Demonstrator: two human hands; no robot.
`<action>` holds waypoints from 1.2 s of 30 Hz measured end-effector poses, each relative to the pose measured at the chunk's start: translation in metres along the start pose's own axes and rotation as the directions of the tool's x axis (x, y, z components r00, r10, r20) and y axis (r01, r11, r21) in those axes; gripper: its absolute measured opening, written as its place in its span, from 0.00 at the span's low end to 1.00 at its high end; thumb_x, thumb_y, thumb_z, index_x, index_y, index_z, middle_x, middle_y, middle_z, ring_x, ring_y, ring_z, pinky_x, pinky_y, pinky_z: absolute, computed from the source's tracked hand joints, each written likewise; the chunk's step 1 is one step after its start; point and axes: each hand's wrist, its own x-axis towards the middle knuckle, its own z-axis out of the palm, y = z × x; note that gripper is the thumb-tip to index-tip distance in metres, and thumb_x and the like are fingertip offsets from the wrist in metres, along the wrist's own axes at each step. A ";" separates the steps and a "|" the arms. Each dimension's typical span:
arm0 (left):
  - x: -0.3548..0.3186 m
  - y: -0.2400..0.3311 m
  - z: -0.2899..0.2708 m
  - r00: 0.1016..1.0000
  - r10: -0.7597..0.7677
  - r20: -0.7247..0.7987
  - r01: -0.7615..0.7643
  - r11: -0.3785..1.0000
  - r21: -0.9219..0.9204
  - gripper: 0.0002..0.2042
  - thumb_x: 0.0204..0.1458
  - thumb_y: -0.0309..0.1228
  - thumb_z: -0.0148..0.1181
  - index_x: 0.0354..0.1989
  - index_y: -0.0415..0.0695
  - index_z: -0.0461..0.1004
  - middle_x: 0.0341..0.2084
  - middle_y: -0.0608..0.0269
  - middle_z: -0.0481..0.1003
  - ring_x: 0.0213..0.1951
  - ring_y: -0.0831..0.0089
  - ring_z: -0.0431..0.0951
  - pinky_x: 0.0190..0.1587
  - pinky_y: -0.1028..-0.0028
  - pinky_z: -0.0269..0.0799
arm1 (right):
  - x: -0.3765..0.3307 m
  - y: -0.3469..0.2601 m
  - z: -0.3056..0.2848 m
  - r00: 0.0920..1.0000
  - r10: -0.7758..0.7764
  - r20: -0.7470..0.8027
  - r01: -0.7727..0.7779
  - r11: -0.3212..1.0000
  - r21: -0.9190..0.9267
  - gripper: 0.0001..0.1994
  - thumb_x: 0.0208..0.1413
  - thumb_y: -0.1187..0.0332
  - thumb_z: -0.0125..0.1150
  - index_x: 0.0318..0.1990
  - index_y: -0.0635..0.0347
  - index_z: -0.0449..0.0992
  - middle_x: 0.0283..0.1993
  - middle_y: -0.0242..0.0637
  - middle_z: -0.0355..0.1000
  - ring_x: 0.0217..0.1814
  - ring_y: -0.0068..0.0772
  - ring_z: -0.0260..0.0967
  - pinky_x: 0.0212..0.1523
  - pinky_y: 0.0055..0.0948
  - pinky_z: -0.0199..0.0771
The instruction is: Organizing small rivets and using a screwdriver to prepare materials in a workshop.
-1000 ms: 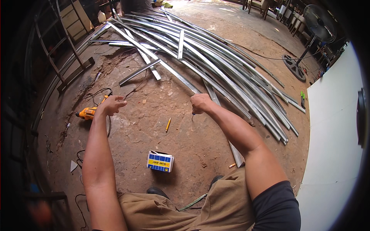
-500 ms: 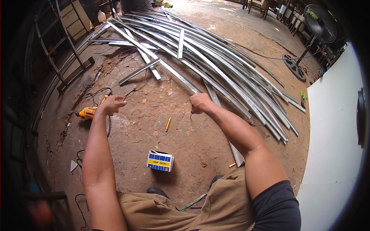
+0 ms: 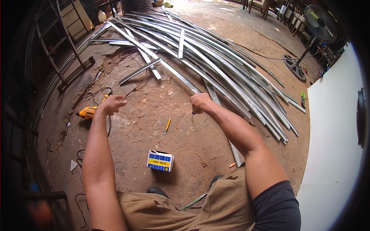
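Observation:
My left hand (image 3: 112, 104) is raised over the floor beside a yellow power drill (image 3: 88, 112). Its fingers reach out to the right, apart, with nothing visible in them. My right hand (image 3: 201, 103) is closed in a fist at the near end of a long silvery metal channel (image 3: 177, 74). From under the fist pokes a small thin thing with a bluish part, too small to name. Between and below my hands lie a yellow pencil (image 3: 168, 124) and, nearer my feet, a blue, white and yellow cardboard box (image 3: 160, 160).
A large heap of metal channels (image 3: 231, 77) spreads across the far middle and right. One short piece (image 3: 139, 72) lies apart. A ladder-like metal frame (image 3: 63, 46) stands at far left, a pedestal fan (image 3: 319, 24) at far right. A white panel (image 3: 331, 127) borders the right side.
The thin thing under my right fist shows slightly lower, and its bluish part is now visible. My left hand, the drill, the pencil and the box have not visibly moved.

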 end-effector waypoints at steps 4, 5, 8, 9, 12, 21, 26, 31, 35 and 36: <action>0.000 -0.001 -0.001 1.000 0.005 -0.001 -0.005 1.000 0.000 0.33 0.56 0.48 0.62 0.67 0.47 0.63 0.55 0.52 0.73 0.46 0.59 0.79 0.40 0.61 0.75 | 0.002 0.000 -0.002 1.000 -0.019 -0.019 0.019 1.000 0.017 0.14 0.46 0.57 0.65 0.33 0.58 0.83 0.39 0.42 0.80 0.43 0.43 0.79 0.37 0.38 0.80; 0.000 0.000 -0.001 1.000 0.006 -0.001 -0.006 1.000 0.000 0.33 0.56 0.48 0.62 0.67 0.47 0.63 0.55 0.52 0.73 0.46 0.59 0.79 0.40 0.61 0.75 | 0.001 0.000 -0.002 1.000 -0.019 -0.018 0.019 1.000 0.016 0.14 0.46 0.57 0.65 0.33 0.58 0.83 0.39 0.42 0.80 0.43 0.43 0.79 0.37 0.38 0.80; 0.001 0.001 0.000 1.000 0.000 -0.016 0.000 1.000 0.022 0.33 0.55 0.48 0.63 0.67 0.46 0.63 0.55 0.52 0.74 0.45 0.59 0.80 0.41 0.60 0.75 | 0.000 -0.003 -0.002 1.000 -0.003 -0.012 0.003 1.000 0.006 0.11 0.45 0.66 0.61 0.36 0.55 0.84 0.42 0.38 0.80 0.44 0.39 0.79 0.37 0.36 0.80; 0.001 -0.001 -0.001 1.000 0.003 -0.007 -0.003 1.000 0.010 0.33 0.55 0.48 0.63 0.67 0.46 0.63 0.54 0.52 0.74 0.45 0.59 0.80 0.41 0.60 0.75 | -0.001 -0.005 -0.003 1.000 0.002 -0.003 -0.002 1.000 0.000 0.11 0.45 0.66 0.62 0.36 0.55 0.84 0.42 0.38 0.80 0.45 0.39 0.79 0.37 0.35 0.80; 0.002 -0.004 -0.002 1.000 0.007 -0.004 -0.007 1.000 0.001 0.33 0.55 0.48 0.63 0.67 0.46 0.63 0.54 0.51 0.74 0.45 0.59 0.80 0.41 0.59 0.75 | -0.001 -0.005 -0.008 1.000 -0.002 0.014 0.002 1.000 -0.010 0.11 0.45 0.66 0.62 0.36 0.55 0.84 0.42 0.38 0.80 0.45 0.39 0.79 0.37 0.35 0.80; 0.002 -0.002 0.000 1.000 0.000 -0.007 0.000 1.000 0.009 0.34 0.55 0.49 0.64 0.67 0.47 0.62 0.53 0.52 0.74 0.43 0.61 0.80 0.40 0.61 0.75 | 0.006 0.002 0.001 0.999 0.010 -0.042 -0.010 1.000 0.005 0.15 0.47 0.55 0.67 0.34 0.58 0.83 0.38 0.41 0.80 0.43 0.43 0.79 0.36 0.38 0.79; 0.002 0.001 0.001 1.000 -0.010 0.003 0.010 1.000 0.004 0.34 0.55 0.48 0.63 0.67 0.48 0.62 0.53 0.54 0.75 0.43 0.62 0.80 0.39 0.62 0.74 | 0.008 0.006 0.008 0.996 0.009 -0.084 -0.008 1.000 0.014 0.14 0.47 0.57 0.66 0.33 0.59 0.83 0.38 0.41 0.80 0.43 0.44 0.78 0.36 0.38 0.79; 0.000 -0.003 -0.001 1.000 -0.013 -0.009 0.013 1.000 0.023 0.33 0.55 0.48 0.63 0.67 0.48 0.63 0.53 0.54 0.75 0.43 0.63 0.80 0.38 0.64 0.73 | 0.003 0.004 -0.005 1.000 0.006 -0.029 -0.007 1.000 -0.014 0.12 0.47 0.59 0.66 0.32 0.57 0.83 0.38 0.40 0.80 0.44 0.42 0.78 0.36 0.37 0.79; 0.000 0.002 0.000 1.000 -0.010 0.005 0.010 1.000 0.013 0.33 0.55 0.48 0.63 0.67 0.48 0.62 0.53 0.54 0.75 0.43 0.62 0.80 0.39 0.63 0.74 | 0.007 0.007 0.003 0.999 -0.008 -0.038 0.008 1.000 -0.013 0.10 0.46 0.61 0.67 0.31 0.56 0.83 0.36 0.41 0.79 0.44 0.42 0.78 0.35 0.36 0.79; -0.001 0.001 0.000 1.000 -0.015 -0.002 0.015 1.000 0.023 0.33 0.56 0.48 0.63 0.67 0.48 0.63 0.53 0.54 0.75 0.44 0.62 0.80 0.39 0.63 0.74 | 0.006 0.006 0.000 0.998 0.001 -0.058 -0.002 1.000 -0.021 0.09 0.46 0.62 0.67 0.33 0.55 0.83 0.38 0.38 0.80 0.44 0.39 0.79 0.36 0.35 0.80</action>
